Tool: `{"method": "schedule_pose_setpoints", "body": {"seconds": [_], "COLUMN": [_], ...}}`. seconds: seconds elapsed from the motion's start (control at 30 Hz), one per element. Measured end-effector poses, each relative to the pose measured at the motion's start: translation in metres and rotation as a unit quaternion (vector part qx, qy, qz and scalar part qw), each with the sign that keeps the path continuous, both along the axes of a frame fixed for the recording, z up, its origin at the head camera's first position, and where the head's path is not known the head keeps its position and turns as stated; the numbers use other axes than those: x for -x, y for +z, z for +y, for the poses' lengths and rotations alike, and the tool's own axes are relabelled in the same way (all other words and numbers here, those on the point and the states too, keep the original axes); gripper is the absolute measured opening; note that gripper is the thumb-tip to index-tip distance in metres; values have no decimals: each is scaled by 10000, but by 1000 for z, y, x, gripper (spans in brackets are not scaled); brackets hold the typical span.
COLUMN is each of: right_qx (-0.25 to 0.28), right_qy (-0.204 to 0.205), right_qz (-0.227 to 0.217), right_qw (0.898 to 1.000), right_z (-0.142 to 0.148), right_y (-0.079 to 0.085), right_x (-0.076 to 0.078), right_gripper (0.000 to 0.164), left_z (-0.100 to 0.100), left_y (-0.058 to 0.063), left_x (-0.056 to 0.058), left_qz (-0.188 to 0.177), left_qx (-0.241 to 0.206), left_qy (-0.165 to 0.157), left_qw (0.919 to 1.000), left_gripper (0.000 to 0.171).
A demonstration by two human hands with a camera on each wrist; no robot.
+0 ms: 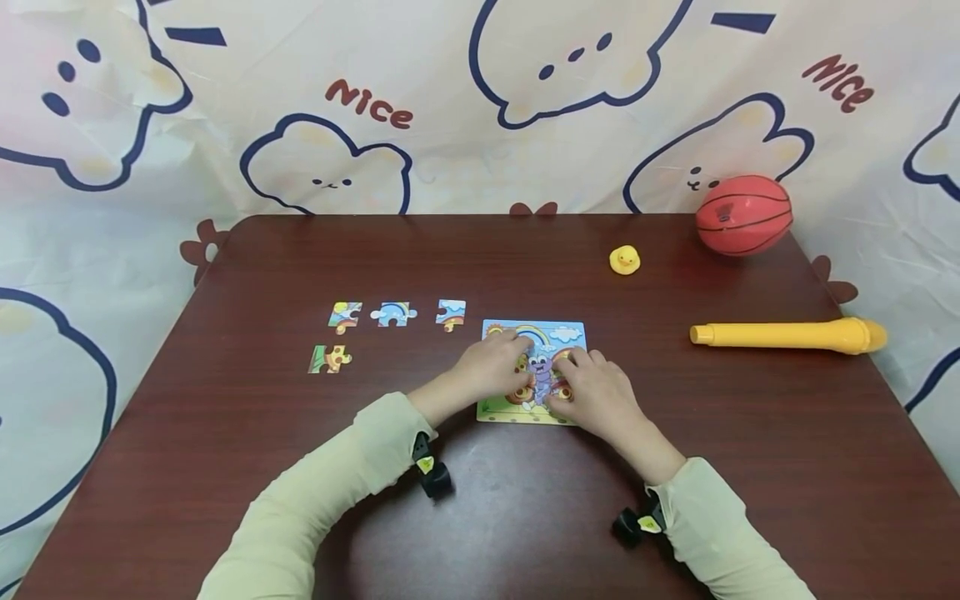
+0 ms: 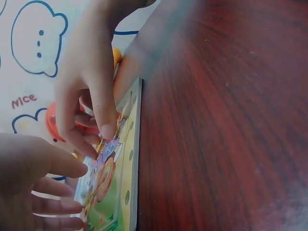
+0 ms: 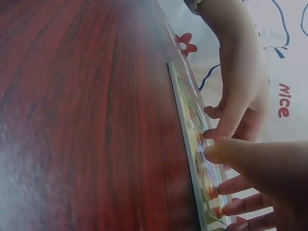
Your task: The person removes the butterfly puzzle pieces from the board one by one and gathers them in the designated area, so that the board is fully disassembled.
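Note:
A jigsaw puzzle board [image 1: 491, 410] lies on the table, printed with a purple cartoon figure under a rainbow. My left hand [image 1: 491, 364] is over its left half, thumb near the figure, fingers spread toward the upper part. On the right half rests my right hand [image 1: 600, 393], its thumb and fingers apart with fingertips at the picture. The left wrist view has the left hand [image 2: 29, 178] with extended fingers beside the board. In the right wrist view, the right hand's fingers [image 3: 240, 206] reach straight onto the picture. The hands cover parts of the board.
Left of the board lie several loose puzzle pieces, including a rainbow piece [image 1: 393, 314] and a green-and-yellow piece [image 1: 330, 359]. A yellow rubber duck [image 1: 625, 260], a red toy basketball [image 1: 744, 215] and a yellow microphone-shaped toy [image 1: 787, 335] are at the back and right of the table [image 1: 225, 400].

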State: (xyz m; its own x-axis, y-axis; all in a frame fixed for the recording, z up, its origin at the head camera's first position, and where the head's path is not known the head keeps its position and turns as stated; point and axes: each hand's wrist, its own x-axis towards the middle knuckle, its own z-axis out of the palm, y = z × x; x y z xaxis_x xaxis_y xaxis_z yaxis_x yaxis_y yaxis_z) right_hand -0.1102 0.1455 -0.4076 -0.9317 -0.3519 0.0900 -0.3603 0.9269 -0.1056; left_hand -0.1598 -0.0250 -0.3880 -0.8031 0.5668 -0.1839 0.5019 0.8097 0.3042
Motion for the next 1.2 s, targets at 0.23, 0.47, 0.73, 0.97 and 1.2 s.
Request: {"method": "schedule_pose_setpoints", "body": {"seconds": [0.23,0.47,0.73,0.97,1.2], "right_qx": [14,-11,-43,-41,-50], "right_qy": [11,-23,-70,-136,-195], "right_qz": [-10,109,-10,-112,-155], "right_qw": [10000,9999,10000,9998,9997], "right_z": [-1,-2,-3,-3,-2], "right_y": [-1,-2,-2,-1,-1], "right_x": [-1,-2,-1,0,-1], "right_gripper": [48,49,51,53,55], "left_z": [4,7,7,9,11], "left_y": [-4,-9,-12,-9,-9], "left_x": [5,10,15,14,14], "left_qz": [-36,-342,-530,-427,-500], "left_qx": [101,-174,-520,-810,-1491], "left_qy": [114,417,650,636,801], "left_qw": [9999,9984,9951,9938,9843], "left_gripper": [49,44,40,38,26]}}
